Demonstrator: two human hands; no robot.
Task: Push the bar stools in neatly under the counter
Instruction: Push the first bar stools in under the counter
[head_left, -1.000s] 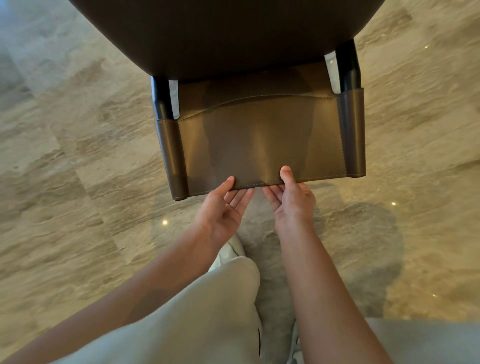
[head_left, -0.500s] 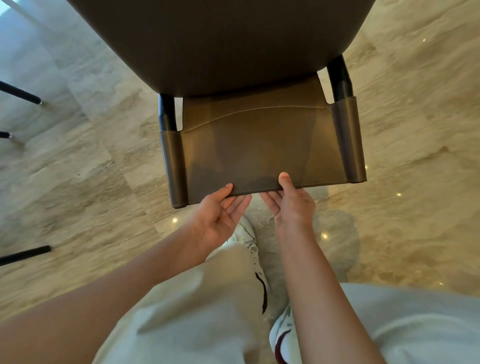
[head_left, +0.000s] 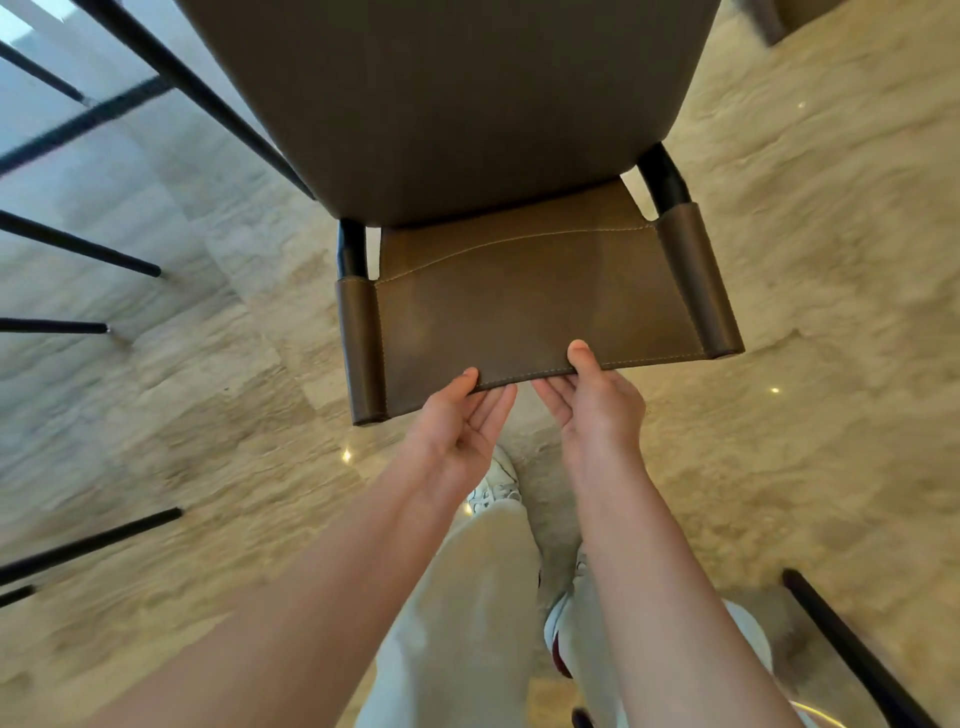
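— What changed in the last second?

— I saw the bar stool (head_left: 519, 291) carried forward across the floor (head_left: 779, 260); dark legs of neighbouring stools (head_left: 78, 244) had come into view at left. Both hands kept their pinch on the backrest's lower edge, left hand (head_left: 457, 421) and right hand (head_left: 597, 400), thumbs on top, fingers (head_left: 550, 400) curled beneath.

— And the worktop?

— Not visible. I judged the push unfinished.

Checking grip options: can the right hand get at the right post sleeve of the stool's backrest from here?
Probably yes. The right hand pinches the backrest's lower edge, and the right post sleeve sits further along that same edge, with only bare floor beside it and nothing between.
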